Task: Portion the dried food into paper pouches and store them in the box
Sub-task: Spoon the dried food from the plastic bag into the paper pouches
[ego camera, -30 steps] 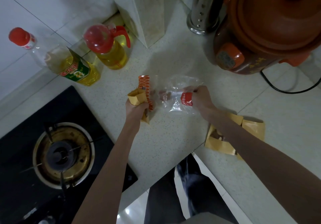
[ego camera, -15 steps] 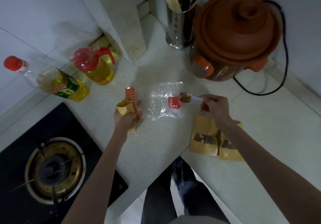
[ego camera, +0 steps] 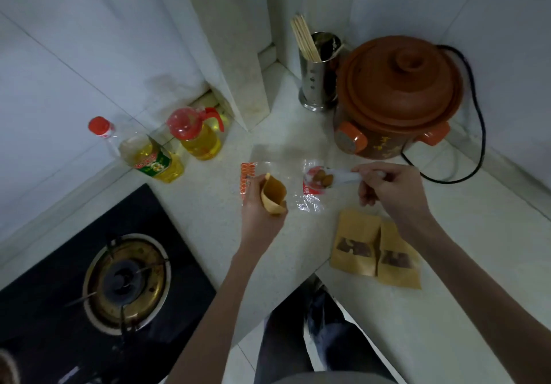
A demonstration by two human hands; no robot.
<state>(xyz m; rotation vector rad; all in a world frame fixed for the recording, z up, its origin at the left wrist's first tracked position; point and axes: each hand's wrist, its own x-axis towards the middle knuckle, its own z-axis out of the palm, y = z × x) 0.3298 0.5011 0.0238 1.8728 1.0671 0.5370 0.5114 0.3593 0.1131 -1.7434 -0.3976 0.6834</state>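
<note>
My left hand [ego camera: 258,213] holds a small brown paper pouch [ego camera: 273,195] upright, its mouth open toward the right. My right hand [ego camera: 390,188] grips a white spoon [ego camera: 337,176] loaded with brown pieces of dried food [ego camera: 323,178], held just right of the pouch. Under the spoon a clear plastic bag [ego camera: 286,185] with red and orange print lies flat on the counter. Two brown paper pouches [ego camera: 375,248] with windows showing dark food lie side by side near the counter edge, below my right wrist. No box is in view.
A brown clay cooker [ego camera: 396,97] with a black cord stands at the back right, a steel chopstick holder [ego camera: 317,76] beside it. Two oil bottles [ego camera: 176,145] stand at the left by the wall. A black gas stove [ego camera: 119,279] fills the lower left.
My right hand has drawn the spoon out of the plastic bag with food on it and lifted it. My left hand turned the pouch's mouth toward the spoon. The camera has tilted up.
</note>
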